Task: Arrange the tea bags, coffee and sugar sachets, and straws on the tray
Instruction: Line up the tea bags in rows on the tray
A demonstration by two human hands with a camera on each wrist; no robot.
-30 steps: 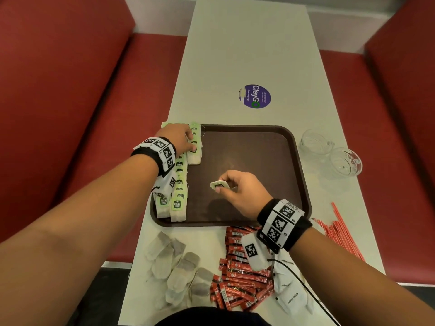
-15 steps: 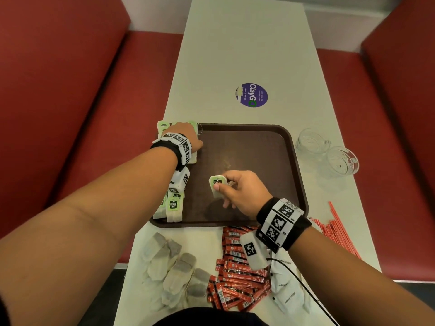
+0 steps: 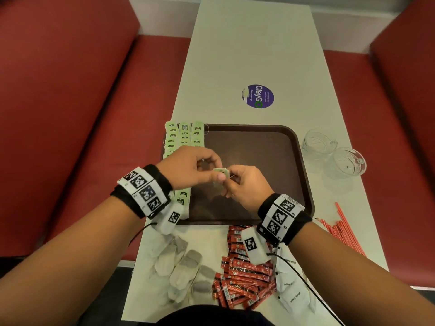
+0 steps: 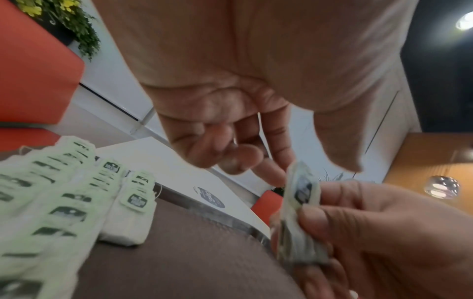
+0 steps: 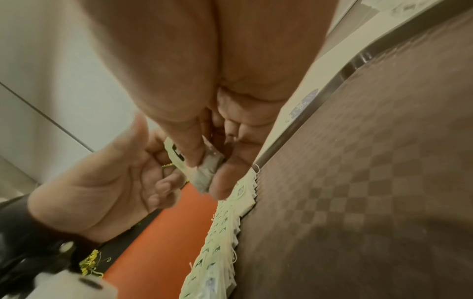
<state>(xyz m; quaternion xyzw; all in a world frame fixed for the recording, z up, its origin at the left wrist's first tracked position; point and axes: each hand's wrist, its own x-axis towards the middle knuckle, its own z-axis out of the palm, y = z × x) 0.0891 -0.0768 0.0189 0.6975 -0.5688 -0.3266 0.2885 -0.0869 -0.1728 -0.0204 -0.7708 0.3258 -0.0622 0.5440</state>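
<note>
right hand (image 3: pixel 244 184): hovering over tray centre, thumb and fingers pinching one tea bag (image 3: pixel 220 171); soft grey pouch squeezed between the fingertips (image 5: pixel 222 182) in the right wrist view.
left hand (image 3: pixel 188 165): meeting it from 9 o'clock, thumb and forefinger closing on the bag's pale green paper tag; other fingers loosely curled.
tray (image 3: pixel 303 175): dark brown plastic, rounded corners, fine checkered texture.
tea bag rows (image 3: pixel 184 135): lying overlapped along the tray's 9 o'clock edge, green tags up, thin strings trailing.
loose tea bags (image 3: pixel 179 267): white, crumpled pile on the table (image 3: pixel 247 43) at 7 o'clock of the tray.
coffee sachets (image 3: pixel 244 278): red glossy sticks heaped at 6 o'clock.
sugar sachets (image 3: pixel 294 295): white paper, lying just right of the red heap.
straws (image 3: pixel 343 229): thin red bundle at 4 o'clock.
glass cups (image 3: pixel 334 154): two, clear, patterned, sitting at 3 o'clock off the tray.
sticker (image 3: pixel 257 96): round, purple, at 12 o'clock.
</note>
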